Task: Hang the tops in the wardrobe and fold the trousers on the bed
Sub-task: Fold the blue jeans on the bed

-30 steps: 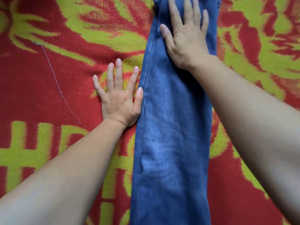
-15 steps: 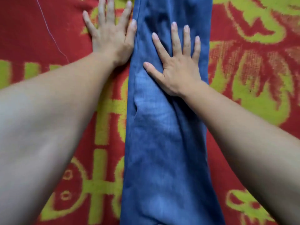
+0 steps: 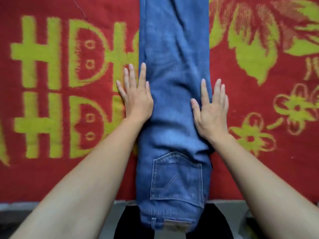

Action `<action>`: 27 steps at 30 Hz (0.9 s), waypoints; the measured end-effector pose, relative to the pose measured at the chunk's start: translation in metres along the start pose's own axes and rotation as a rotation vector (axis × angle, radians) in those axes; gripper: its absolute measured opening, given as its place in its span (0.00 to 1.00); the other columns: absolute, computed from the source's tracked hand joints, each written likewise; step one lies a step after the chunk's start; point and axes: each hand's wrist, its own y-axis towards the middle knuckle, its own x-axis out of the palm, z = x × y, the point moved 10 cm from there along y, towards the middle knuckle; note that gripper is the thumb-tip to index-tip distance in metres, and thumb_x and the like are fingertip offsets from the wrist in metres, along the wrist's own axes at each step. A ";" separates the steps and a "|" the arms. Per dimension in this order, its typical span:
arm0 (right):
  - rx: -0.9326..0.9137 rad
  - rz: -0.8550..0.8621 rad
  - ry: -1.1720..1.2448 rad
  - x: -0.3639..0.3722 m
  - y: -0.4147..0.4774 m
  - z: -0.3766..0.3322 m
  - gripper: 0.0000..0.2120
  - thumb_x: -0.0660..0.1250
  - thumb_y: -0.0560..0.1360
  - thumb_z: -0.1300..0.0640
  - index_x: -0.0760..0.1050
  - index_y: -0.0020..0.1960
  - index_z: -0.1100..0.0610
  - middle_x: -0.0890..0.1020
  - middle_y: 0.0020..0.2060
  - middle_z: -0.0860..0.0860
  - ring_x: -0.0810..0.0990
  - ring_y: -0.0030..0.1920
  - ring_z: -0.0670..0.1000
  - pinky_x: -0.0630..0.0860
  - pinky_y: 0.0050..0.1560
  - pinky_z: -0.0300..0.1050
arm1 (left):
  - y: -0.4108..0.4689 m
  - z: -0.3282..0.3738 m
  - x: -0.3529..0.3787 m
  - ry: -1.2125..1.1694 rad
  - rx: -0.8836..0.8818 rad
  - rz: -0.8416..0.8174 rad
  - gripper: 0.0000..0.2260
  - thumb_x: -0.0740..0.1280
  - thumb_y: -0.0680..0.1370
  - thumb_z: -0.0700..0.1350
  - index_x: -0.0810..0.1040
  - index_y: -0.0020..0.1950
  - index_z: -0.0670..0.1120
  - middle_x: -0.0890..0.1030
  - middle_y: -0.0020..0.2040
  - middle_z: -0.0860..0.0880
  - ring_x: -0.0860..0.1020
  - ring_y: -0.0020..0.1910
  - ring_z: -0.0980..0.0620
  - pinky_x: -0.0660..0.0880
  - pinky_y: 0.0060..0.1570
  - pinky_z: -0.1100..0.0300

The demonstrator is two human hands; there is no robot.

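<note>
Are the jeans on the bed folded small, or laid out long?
Laid out long, halved lengthwise: the jeans form one narrow strip with a single back pocket showing, no crosswise fold in view.

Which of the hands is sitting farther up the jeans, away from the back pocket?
The left hand: its fingertips reach farther up the jeans than the right hand, which lies nearer the back pocket.
</note>
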 end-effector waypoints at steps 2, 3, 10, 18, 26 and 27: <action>0.100 -0.060 0.096 0.015 -0.046 0.026 0.32 0.53 0.82 0.41 0.50 0.81 0.52 0.49 0.79 0.64 0.48 0.79 0.62 0.51 0.77 0.58 | -0.010 -0.002 -0.001 -0.050 -0.003 0.018 0.25 0.52 0.83 0.48 0.51 0.80 0.50 0.51 0.80 0.45 0.49 0.79 0.47 0.43 0.76 0.47; 0.149 -0.069 0.150 0.019 -0.065 0.034 0.32 0.53 0.82 0.40 0.49 0.81 0.51 0.49 0.79 0.63 0.48 0.79 0.61 0.50 0.77 0.57 | -0.020 -0.005 -0.002 -0.103 -0.001 0.027 0.25 0.54 0.83 0.49 0.53 0.80 0.48 0.53 0.80 0.44 0.50 0.79 0.47 0.44 0.76 0.48; 0.502 -0.007 0.505 0.030 -0.174 0.056 0.38 0.58 0.77 0.33 0.57 0.79 0.56 0.69 0.71 0.58 0.65 0.72 0.57 0.60 0.71 0.50 | -0.202 -0.061 0.009 -0.234 -0.201 -0.040 0.26 0.60 0.80 0.59 0.70 0.68 0.41 0.72 0.63 0.40 0.69 0.63 0.40 0.63 0.65 0.48; 0.612 -0.337 0.737 0.084 -0.300 0.062 0.36 0.72 0.63 0.29 0.75 0.62 0.51 0.79 0.57 0.50 0.77 0.61 0.51 0.72 0.66 0.52 | -0.328 -0.086 0.047 -0.454 -0.464 -0.323 0.28 0.66 0.68 0.71 0.71 0.52 0.48 0.80 0.51 0.49 0.78 0.52 0.44 0.74 0.52 0.51; 0.631 -0.620 1.252 0.058 -0.352 0.048 0.26 0.77 0.67 0.41 0.81 0.56 0.58 0.87 0.48 0.54 0.86 0.49 0.54 0.79 0.60 0.56 | -0.388 -0.066 0.033 -1.001 -0.563 -0.476 0.11 0.76 0.72 0.47 0.83 0.51 0.45 0.85 0.50 0.49 0.83 0.51 0.49 0.78 0.58 0.52; 0.570 -0.554 1.268 0.036 -0.353 0.046 0.24 0.77 0.69 0.43 0.82 0.57 0.59 0.87 0.48 0.53 0.86 0.50 0.54 0.79 0.60 0.56 | -0.398 -0.056 0.017 -1.094 -0.552 -0.451 0.10 0.73 0.74 0.45 0.82 0.54 0.44 0.85 0.51 0.47 0.83 0.52 0.47 0.78 0.57 0.51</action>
